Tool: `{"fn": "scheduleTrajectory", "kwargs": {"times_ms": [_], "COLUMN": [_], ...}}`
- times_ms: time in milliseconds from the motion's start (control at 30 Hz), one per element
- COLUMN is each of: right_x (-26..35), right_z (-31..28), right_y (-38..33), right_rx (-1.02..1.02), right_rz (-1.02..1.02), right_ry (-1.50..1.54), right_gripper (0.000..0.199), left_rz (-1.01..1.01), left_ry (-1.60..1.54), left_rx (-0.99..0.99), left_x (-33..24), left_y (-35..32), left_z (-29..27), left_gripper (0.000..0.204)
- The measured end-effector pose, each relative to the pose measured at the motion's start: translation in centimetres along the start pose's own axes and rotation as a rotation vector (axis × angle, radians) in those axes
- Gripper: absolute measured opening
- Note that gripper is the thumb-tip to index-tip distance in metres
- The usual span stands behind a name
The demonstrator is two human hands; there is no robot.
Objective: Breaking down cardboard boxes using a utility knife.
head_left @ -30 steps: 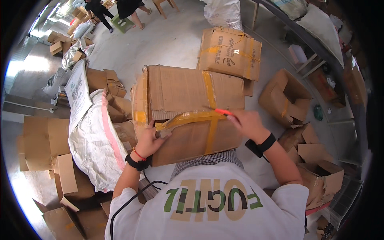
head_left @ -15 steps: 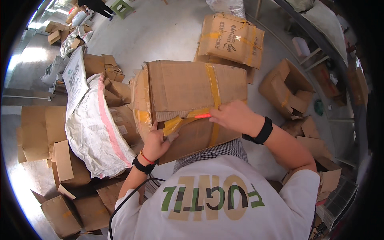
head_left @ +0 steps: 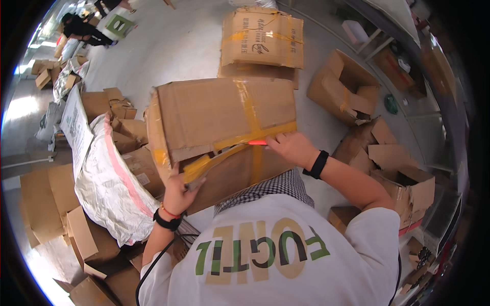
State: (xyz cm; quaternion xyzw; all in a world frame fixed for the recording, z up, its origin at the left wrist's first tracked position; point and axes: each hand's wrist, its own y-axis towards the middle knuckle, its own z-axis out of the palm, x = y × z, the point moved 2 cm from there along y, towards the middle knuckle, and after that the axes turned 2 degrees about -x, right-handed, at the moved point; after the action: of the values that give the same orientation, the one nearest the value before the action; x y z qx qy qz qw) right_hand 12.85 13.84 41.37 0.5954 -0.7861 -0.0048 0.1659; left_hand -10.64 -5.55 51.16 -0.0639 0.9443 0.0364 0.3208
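Cartons and white sack around taped box, right fingers round red cutter, left fingers round flap

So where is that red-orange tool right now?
In the head view, the red-orange tool is just right of centre, held in the right hand, close to the yellow tape on the large carton.

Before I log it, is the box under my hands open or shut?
Partly open: the box gapes near the left hand, where yellow tape is lifted.

Left grip touches taped carton; right grip holds red cutter
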Motion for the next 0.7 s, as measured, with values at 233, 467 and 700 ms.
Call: {"fn": "scheduleTrajectory", "kwargs": {"times_ms": [233, 467, 700], "right_x": [-6.6, -2.6, -1.7], "right_z": [4.5, -0.5, 1.9], "right_y": [-9.3, -3.6, -0.5], "right_rx": [0.142, -0.118, -0.092], "right_rz": [0.216, 0.146, 0.015], "right_ry": [-0.145, 0.014, 0.094], "right_gripper": [0.021, 0.018, 0.019], "left_rz": [-0.040, -0.333, -0.396], "left_ry": [0.013, -0.115, -0.084], "left_rx": [0.044, 0.011, 0.035], "left_x": [-0.9, -0.6, -0.7], "left_y": [-0.1, -0.6, -2.0], "left_z": [-0.5, -1.7, -2.7], "left_gripper": [0.024, 0.030, 0.030]}}
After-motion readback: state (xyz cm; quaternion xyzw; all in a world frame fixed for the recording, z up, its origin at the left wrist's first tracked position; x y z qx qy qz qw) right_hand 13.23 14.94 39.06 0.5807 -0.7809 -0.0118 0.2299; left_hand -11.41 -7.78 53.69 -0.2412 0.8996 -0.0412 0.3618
